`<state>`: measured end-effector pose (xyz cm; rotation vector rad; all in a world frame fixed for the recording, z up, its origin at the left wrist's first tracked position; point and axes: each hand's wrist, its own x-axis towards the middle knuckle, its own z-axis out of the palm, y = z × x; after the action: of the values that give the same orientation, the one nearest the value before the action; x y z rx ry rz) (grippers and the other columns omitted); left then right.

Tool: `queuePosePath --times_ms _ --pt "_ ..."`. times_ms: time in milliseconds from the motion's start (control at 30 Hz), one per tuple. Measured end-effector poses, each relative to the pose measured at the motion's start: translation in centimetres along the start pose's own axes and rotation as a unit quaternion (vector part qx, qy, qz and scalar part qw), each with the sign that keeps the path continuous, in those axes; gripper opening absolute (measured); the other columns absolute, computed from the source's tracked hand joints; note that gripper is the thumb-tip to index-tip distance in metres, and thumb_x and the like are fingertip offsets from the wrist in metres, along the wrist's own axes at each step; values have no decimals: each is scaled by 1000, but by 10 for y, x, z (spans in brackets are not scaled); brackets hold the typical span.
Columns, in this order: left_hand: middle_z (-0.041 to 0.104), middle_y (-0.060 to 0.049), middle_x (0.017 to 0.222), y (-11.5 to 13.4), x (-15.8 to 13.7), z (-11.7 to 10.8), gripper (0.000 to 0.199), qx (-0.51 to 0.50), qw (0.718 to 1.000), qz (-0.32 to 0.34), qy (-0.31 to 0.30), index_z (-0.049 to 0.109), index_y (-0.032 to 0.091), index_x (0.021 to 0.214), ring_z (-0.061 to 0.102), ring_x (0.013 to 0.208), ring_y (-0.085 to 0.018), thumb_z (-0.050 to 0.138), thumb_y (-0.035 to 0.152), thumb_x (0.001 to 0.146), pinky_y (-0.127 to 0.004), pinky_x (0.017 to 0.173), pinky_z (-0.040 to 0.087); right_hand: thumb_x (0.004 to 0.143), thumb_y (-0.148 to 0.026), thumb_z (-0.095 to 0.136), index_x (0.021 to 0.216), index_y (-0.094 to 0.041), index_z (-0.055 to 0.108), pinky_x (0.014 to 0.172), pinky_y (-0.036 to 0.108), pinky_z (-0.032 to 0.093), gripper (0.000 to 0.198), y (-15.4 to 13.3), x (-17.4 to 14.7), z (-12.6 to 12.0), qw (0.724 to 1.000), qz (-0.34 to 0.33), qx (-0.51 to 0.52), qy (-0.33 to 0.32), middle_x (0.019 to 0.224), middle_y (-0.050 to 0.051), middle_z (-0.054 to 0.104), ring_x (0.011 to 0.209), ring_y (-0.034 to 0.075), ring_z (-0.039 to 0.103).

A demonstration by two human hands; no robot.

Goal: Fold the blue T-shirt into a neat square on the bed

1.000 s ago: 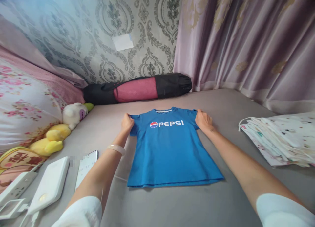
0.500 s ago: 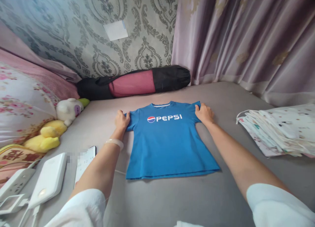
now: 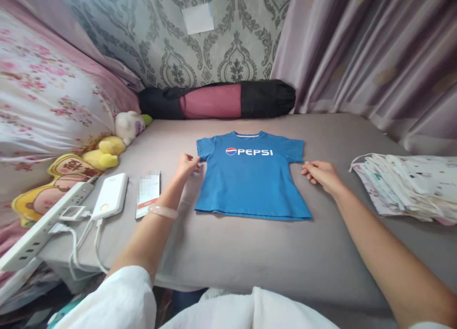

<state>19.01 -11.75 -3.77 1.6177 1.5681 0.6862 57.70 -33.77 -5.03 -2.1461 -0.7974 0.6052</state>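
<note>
Shirt let go and left spread flat on the bed, hands drawn back to its sides.

At the far left a power strip (image 3: 43, 219), a power bank (image 3: 110, 195) and a phone (image 3: 148, 194) are seen on the bed (image 3: 250, 253), with soft toys (image 3: 107, 150) behind them. The left hand (image 3: 187, 164), pinched on the sleeve a second ago, is now loosely open, fingertips at or just off the left sleeve edge; contact cannot be told. The shirt (image 3: 252, 181) lies face up in the middle, sleeves spread. The right hand (image 3: 319, 174) has been pulled off the right sleeve and rests half curled, holding nothing, just beside it. A cloth stack (image 3: 407, 186) lies at the right. The spreading is judged finished.
</note>
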Motion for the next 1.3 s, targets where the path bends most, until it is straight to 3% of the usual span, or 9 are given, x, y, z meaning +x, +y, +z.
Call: queuePosePath --times_ms 100,300,433,567,700,867,1100,1300 --pt "62 -2 66 -4 -29 -2 32 -1 999 7 -42 50 16 91 63 57 -16 63 41 74 -27 57 49 93 -31 45 79 -16 61 35 21 33 25 1 -28 3 1000 13 10 -15 75 9 70 38 9 46" --pt "61 -1 65 -12 -79 -9 35 72 993 9 -92 52 20 87 60 54 -17 63 49 71 -28 52 49 92 -40 45 65 -19 57 36 20 32 36 -3 -72 7 992 -6 -111 -60 46 1 58 34 10 46" --pt "62 -2 68 -11 -106 -10 36 126 989 29 -73 56 20 83 60 60 -18 62 53 69 -27 52 45 93 -49 41 57 -21 44 32 20 22 46 -15 -91 2 978 40 -112 -174 34 -2 45 28 8 34" --pt "58 2 63 -5 -124 -11 50 53 990 -6 -133 54 20 91 56 54 -16 62 62 66 -25 48 42 87 -57 49 61 -23 39 31 19 16 44 -16 -97 -8 961 53 -79 -259 32 -7 37 27 7 27" --pt "57 4 62 -7 -126 -15 55 14 992 -16 -128 54 19 90 53 55 -13 66 64 60 -22 49 38 77 -60 61 62 -23 35 33 18 15 47 -10 -94 -18 955 33 -74 -284 35 -9 35 29 5 28" --pt "60 3 64 -19 -116 -19 54 38 992 1 -121 53 20 90 50 54 -12 66 64 62 -22 51 34 74 -58 64 63 -22 39 34 19 18 45 -7 -92 -24 949 23 -73 -305 44 -5 50 30 4 33" --pt "51 7 58 -18 -121 -19 49 71 986 30 -149 51 21 95 44 51 -10 64 60 68 -21 48 29 74 -54 62 63 -21 40 34 19 19 41 -10 -95 -25 944 2 -74 -322 49 -2 56 31 4 33" --pt "46 8 64 -14 -127 -34 56 105 973 35 -204 50 22 108 46 55 -12 65 58 68 -22 49 34 69 -58 66 64 -21 40 35 18 20 46 -10 -98 -32 933 -23 -72 -352 54 -1 59 35 4 36"
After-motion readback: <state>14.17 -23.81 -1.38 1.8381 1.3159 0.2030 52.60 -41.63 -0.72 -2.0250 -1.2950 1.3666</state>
